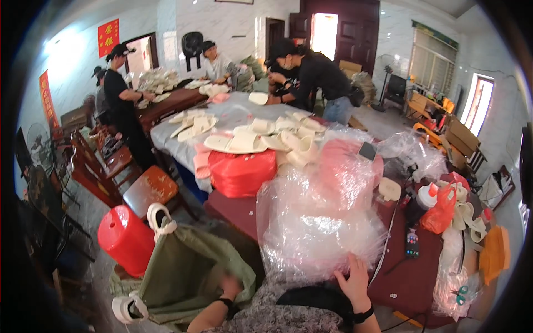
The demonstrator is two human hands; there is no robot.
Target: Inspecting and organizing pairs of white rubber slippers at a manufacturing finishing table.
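My left hand (229, 286) reaches into the mouth of a green woven sack (183, 261); its fingers are smeared, so what they hold cannot be made out. White slippers (160, 217) hang at the sack's upper edge, and another white slipper (129, 308) is at its lower left. My right hand (353, 281) lies with fingers apart against the near edge of a heap of clear plastic bags (322, 227). Behind the heap, cream slippers (236, 142) rest on a red plastic-wrapped bundle (241, 173).
A red plastic stool (125, 238) and a wooden chair (151, 186) stand left of the sack. On the dark red table (402, 277) lie a phone (412, 244), a bottle (425, 200) and scissors (459, 294). Several people work at the farther tables, among them a person in black (325, 77).
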